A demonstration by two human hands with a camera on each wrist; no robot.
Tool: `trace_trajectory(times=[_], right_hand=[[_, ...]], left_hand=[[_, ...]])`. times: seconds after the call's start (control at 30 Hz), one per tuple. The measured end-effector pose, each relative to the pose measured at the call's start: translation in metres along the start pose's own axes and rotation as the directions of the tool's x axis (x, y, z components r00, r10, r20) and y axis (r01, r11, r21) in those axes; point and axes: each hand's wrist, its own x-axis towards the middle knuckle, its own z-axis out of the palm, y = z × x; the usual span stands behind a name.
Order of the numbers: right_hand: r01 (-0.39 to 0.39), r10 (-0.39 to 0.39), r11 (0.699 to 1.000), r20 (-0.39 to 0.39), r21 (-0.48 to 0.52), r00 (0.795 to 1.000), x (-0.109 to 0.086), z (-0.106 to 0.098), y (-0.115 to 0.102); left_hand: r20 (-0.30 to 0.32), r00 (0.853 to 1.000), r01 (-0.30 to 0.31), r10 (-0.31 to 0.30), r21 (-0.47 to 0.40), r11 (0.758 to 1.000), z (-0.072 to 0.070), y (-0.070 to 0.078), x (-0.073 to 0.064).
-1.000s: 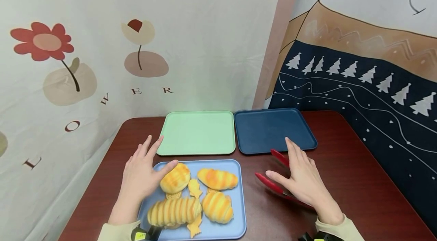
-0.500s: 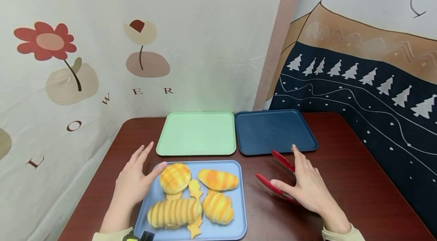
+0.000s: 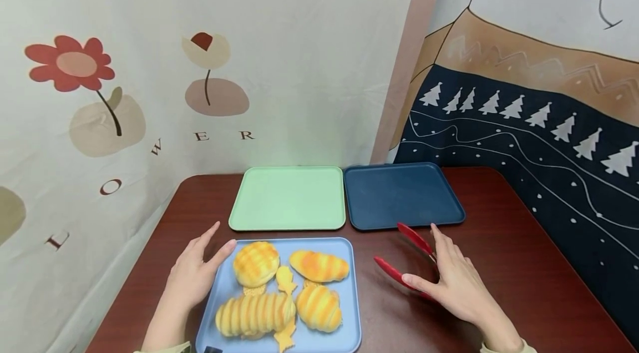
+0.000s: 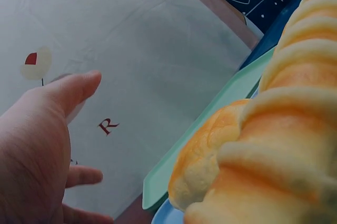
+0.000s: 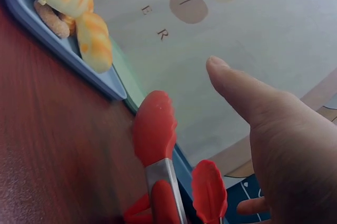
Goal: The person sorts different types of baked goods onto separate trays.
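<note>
My left hand [image 3: 189, 275], fingers spread, hovers at the left edge of a light blue tray [image 3: 353, 308] and holds nothing. On that tray lie a round bun [image 3: 257, 264], a long ridged bread roll [image 3: 255, 314], an oblong bread [image 3: 319, 266], a croissant-like roll [image 3: 319, 307] and small fish-shaped pieces [image 3: 286, 280]. Over red-tipped tongs [image 3: 414, 237] on the table is my right hand [image 3: 461, 286], thumb and fingers apart. The right wrist view shows the tongs [image 5: 155, 129] standing apart from the thumb. Part of their handles is hidden under the hand.
A light green tray [image 3: 288, 198] and a dark blue tray [image 3: 401, 195] lie side by side at the back of the brown table [image 3: 524, 264]. Behind them hangs a printed cloth [image 3: 309, 64]. Brown pieces [image 5: 51, 18] lie partly under the breads.
Both hands have drawn back toward me and outward, the left off the round bun, the right down along the tongs. Trays, breads and tongs have stayed put.
</note>
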Motion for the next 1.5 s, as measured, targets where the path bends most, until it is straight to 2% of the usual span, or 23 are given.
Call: trace_trajectory(times=[0.23,0.37,0.53,0.67,1.03,1.2,1.5], right_hand=[[0.011,-0.011,1.000,0.015,0.008,1.000,-0.002,0.007,0.006],[0.004,-0.005,0.999,0.037,0.033,0.999,-0.005,0.009,0.010],[0.019,-0.021,0.999,0.048,0.030,0.999,-0.010,0.012,0.016],[0.014,-0.015,1.000,0.048,0.026,0.999,-0.013,0.015,0.019],[-0.018,0.017,0.999,0.034,0.036,0.999,-0.016,0.019,0.020],[-0.015,0.015,0.999,0.005,0.041,1.000,-0.016,0.019,0.022],[-0.018,0.020,0.999,-0.044,0.031,0.999,-0.014,0.024,0.025]], left_hand=[[0.044,0.989,0.143,-0.139,-0.115,0.983,0.003,-0.003,0.004],[0.070,0.978,0.203,-0.195,-0.127,0.971,0.006,-0.005,0.006],[0.101,0.967,0.246,-0.234,-0.128,0.961,0.009,-0.008,0.008],[0.110,0.966,0.245,-0.232,-0.120,0.962,0.012,-0.008,0.008],[0.092,0.977,0.202,-0.192,-0.112,0.973,0.013,-0.010,0.006],[0.108,0.978,0.192,-0.181,-0.103,0.976,0.014,-0.012,0.008],[0.126,0.985,0.134,-0.120,-0.111,0.985,0.015,-0.018,0.013]])
